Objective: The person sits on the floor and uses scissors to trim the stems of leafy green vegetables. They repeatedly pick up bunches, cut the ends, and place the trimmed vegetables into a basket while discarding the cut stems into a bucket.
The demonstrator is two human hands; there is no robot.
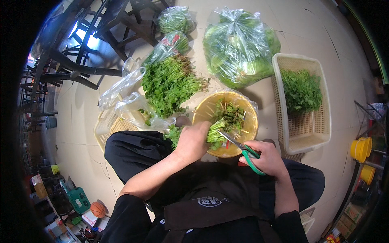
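Note:
My left hand (193, 139) grips a bunch of leafy green herbs (216, 133), probably coriander, its pale stem ends pointing right over a yellow bucket (204, 103). Scissors with green handles (253, 161) are in my right hand (269, 156), and their blades lie against the stem ends. Whether the blades are parted is too small to tell. Inside the bucket are cut roots and stems (229, 115) and some thin sticks. A large pile of the same herb (170, 85) lies on the floor beyond my left hand, with brownish roots toward the right.
A white plastic basket (304, 145) at right holds trimmed greens (301, 91). Beyond the bucket sits a big clear bag of leafy vegetables (240, 51). Two smaller bags of greens (175, 20) stand far left of it. Another basket (106, 127) with plastic bags is left; wooden chairs (121, 30) stand behind.

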